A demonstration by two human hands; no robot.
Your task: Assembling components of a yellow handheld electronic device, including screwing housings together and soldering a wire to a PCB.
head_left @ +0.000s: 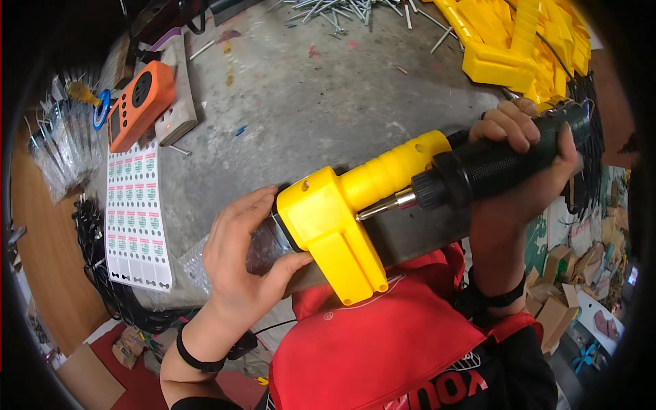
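My left hand [239, 249] is wrapped round the black end of a yellow plastic tool housing [328, 212], thumb below and fingers above. The housing has a ribbed handle pointing up and right, and a block with screw holes toward my body. In my right hand [512, 137] is a black electric screwdriver [471, 167], fingers closed round its body. Its metal bit [389, 203] points left, the tip at the housing's edge by the handle's base; I cannot tell if they touch. A clear plastic piece [266, 242] shows beside my left palm.
Loose screws [335, 10] lie at the back of the grey table [294, 89]. Several yellow housings [506, 61] are piled at the far right. On the left are an orange meter [141, 106], a power strip [179, 102], a label sheet [137, 212] and black cables [92, 239].
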